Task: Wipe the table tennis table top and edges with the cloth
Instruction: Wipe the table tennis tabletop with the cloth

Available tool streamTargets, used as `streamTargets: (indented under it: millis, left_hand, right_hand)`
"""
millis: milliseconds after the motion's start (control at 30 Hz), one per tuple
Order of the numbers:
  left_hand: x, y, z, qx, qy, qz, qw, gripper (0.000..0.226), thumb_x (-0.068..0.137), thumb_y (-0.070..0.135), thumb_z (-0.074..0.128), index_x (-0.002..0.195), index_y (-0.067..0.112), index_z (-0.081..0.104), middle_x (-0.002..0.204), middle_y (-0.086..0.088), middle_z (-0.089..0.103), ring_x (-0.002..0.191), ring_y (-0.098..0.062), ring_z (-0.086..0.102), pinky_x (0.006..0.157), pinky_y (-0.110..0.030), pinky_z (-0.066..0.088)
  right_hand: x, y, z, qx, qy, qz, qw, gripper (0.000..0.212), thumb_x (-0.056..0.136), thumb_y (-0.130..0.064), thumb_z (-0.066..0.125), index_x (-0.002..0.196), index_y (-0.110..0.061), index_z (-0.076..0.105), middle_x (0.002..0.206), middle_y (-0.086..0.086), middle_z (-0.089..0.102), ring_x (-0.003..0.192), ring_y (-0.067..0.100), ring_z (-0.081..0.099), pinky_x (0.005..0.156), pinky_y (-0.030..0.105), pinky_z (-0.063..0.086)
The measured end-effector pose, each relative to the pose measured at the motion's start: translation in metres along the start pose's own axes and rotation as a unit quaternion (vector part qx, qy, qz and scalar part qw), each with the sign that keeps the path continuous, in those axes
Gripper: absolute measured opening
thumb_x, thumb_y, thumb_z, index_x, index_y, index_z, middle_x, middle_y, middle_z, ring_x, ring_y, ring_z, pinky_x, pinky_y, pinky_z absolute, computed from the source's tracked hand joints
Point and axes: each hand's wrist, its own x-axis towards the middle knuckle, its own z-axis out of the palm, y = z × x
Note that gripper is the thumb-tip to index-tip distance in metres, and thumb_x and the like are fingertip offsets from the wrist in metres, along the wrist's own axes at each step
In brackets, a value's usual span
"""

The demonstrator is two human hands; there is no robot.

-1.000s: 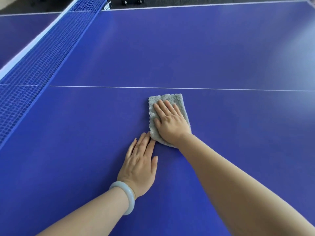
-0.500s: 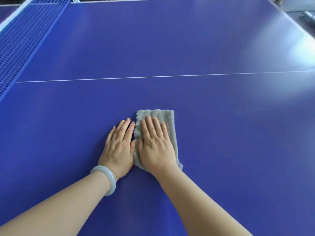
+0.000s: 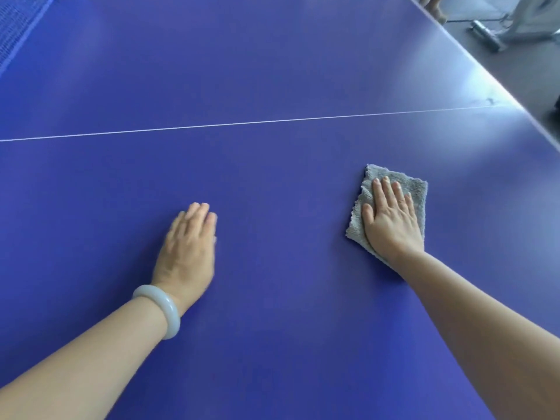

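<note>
A blue table tennis table (image 3: 272, 71) fills the view, with a thin white centre line across it. A folded grey cloth (image 3: 416, 192) lies flat on the top at the right. My right hand (image 3: 391, 219) presses down on the cloth with straight fingers, palm flat. My left hand (image 3: 189, 247) rests flat on the bare table at the left of centre, a pale bangle on its wrist, well apart from the cloth.
The blue net (image 3: 15, 22) shows at the top left corner. The table's right edge (image 3: 497, 83) runs diagonally at the upper right, with grey floor and a metal object (image 3: 485, 34) beyond it.
My right hand has slid the cloth to the right, away from my left hand, which stayed on the table. The view has turned right, so the table's right edge now shows.
</note>
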Motion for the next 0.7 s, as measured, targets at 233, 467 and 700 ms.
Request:
streamTargets:
  millis: [233, 467, 700]
  left_hand:
    - [0.051, 0.144, 0.024, -0.037, -0.024, 0.080, 0.996, 0.059, 0.107, 0.032, 0.023, 0.157, 0.008, 0.004, 0.166, -0.008, -0.001, 0.153, -0.023, -0.002, 0.124, -0.037, -0.001]
    - [0.060, 0.158, 0.040, -0.023, -0.028, 0.062, 0.997, 0.057, 0.104, 0.033, 0.024, 0.156, 0.010, 0.023, 0.164, -0.007, 0.019, 0.152, -0.022, 0.014, 0.124, -0.041, 0.014]
    - [0.059, 0.160, 0.034, -0.009, -0.040, 0.053, 0.998, 0.065, 0.098, 0.037, 0.013, 0.153, 0.009, 0.031, 0.161, -0.008, 0.028, 0.150, -0.023, 0.023, 0.122, -0.043, 0.022]
  right_hand:
    - [-0.017, -0.006, -0.004, 0.021, -0.015, -0.088, 0.996, 0.062, 0.104, -0.043, 0.021, 0.160, -0.025, 0.003, 0.166, -0.009, -0.007, 0.151, 0.008, -0.015, 0.123, 0.031, -0.013]
    - [-0.026, 0.098, -0.021, 0.001, -0.047, -0.281, 0.959, 0.059, 0.102, -0.050, 0.021, 0.158, -0.034, 0.010, 0.165, -0.016, 0.005, 0.153, 0.006, -0.002, 0.124, 0.030, -0.003]
    - [0.054, 0.067, -0.021, 0.045, 0.010, 0.072, 0.996, 0.063, 0.103, -0.039, 0.022, 0.160, -0.019, 0.005, 0.167, -0.001, -0.004, 0.154, 0.017, -0.009, 0.124, 0.037, -0.008]
